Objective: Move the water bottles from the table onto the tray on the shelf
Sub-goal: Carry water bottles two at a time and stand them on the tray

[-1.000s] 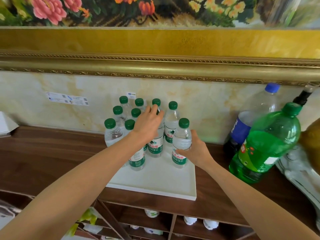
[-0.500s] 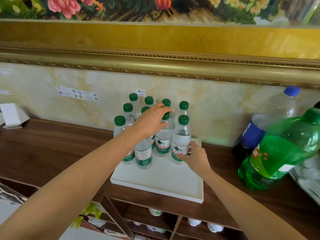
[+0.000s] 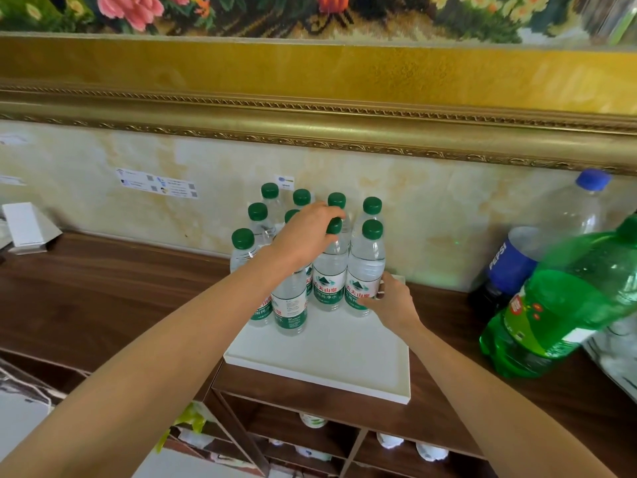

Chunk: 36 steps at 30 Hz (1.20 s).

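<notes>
- Dark wooden shelf [image 3: 103, 288] under a gilt picture frame; white tray [image 3: 320, 360] on it is the reference landmark.
- Water bottles [image 3: 329, 270], green-capped, stand clustered upright on the tray's far half; near half bare.
- Left hand [image 3: 303, 239] is curled over the cap of a front-row bottle.
- Right hand [image 3: 389, 301] is cupped round the label of the front bottle [image 3: 365, 270] at the tray's right side.
- Judgement: full bottles, moderately heavy, thin walls yield to squeezing, smooth film label may slip. Best hold: mid-body, or the stiff neck under the cap.
- Large green bottle [image 3: 558, 305] and a Pepsi bottle [image 3: 537, 243] stand right of the tray.
</notes>
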Tool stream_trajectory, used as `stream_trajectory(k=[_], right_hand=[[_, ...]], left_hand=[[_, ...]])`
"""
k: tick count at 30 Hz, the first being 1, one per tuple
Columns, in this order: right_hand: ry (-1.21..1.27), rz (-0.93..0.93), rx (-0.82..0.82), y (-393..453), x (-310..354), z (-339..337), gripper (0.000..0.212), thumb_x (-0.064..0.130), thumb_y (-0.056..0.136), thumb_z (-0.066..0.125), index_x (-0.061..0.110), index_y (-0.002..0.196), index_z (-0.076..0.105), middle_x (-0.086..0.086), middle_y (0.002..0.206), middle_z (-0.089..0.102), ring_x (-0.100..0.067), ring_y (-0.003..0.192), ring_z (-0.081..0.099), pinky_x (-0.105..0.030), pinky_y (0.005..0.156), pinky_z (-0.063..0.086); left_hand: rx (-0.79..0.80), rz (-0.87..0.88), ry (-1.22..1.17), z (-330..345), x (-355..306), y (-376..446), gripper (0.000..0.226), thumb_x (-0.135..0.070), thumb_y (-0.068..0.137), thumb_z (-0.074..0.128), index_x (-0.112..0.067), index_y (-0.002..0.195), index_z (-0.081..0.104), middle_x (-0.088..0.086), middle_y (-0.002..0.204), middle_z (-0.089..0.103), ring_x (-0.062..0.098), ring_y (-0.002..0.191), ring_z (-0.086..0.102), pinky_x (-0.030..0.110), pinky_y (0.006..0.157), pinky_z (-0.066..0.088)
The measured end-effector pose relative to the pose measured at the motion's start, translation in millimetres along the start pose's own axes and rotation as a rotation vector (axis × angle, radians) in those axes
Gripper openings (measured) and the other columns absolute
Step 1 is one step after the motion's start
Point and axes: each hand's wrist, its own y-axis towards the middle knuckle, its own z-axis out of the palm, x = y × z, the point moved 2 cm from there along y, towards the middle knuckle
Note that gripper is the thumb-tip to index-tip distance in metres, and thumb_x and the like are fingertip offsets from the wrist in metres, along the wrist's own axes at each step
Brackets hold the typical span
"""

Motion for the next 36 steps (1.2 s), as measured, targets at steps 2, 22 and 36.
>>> stream_trajectory(k=[2,22,36], right_hand=[[-0.005,0.002,0.002,0,-1,1,0.049,0.017,0.078,0.077,0.012,0.121,0.055,-0.006,0.114,0.069,-0.022,0.098,0.064,-0.036,0.083,0.054],[0.143,0.08,0.024,-39,1,-12,0.024,0.024,0.089,0.064,0.009,0.106,0.058,-0.009,0.103,0.067,-0.025,0.088,0.065,-0.044,0.084,0.057],[-0.314,-0.529,0.676,-138,54,93,0.018,0.017,0.087,0.063,0.009,0.103,0.065,-0.005,0.096,0.066,-0.022,0.09,0.061,-0.023,0.074,0.039]], left_hand=[[-0.001,-0.001,0.009,0,-1,-1,0.045,-0.01,0.087,0.066,-0.013,0.131,0.056,0.013,0.122,0.059,0.028,0.105,0.06,0.039,0.094,0.049],[-0.151,-0.012,0.197,-24,-21,-31,0.045,-0.024,0.091,0.06,-0.018,0.134,0.051,0.006,0.13,0.054,0.024,0.112,0.057,0.036,0.079,0.051],[0.119,-0.781,0.113,-2,-13,-318,0.029,-0.026,0.091,0.058,-0.012,0.116,0.064,0.008,0.116,0.064,0.025,0.107,0.059,0.032,0.087,0.048]])
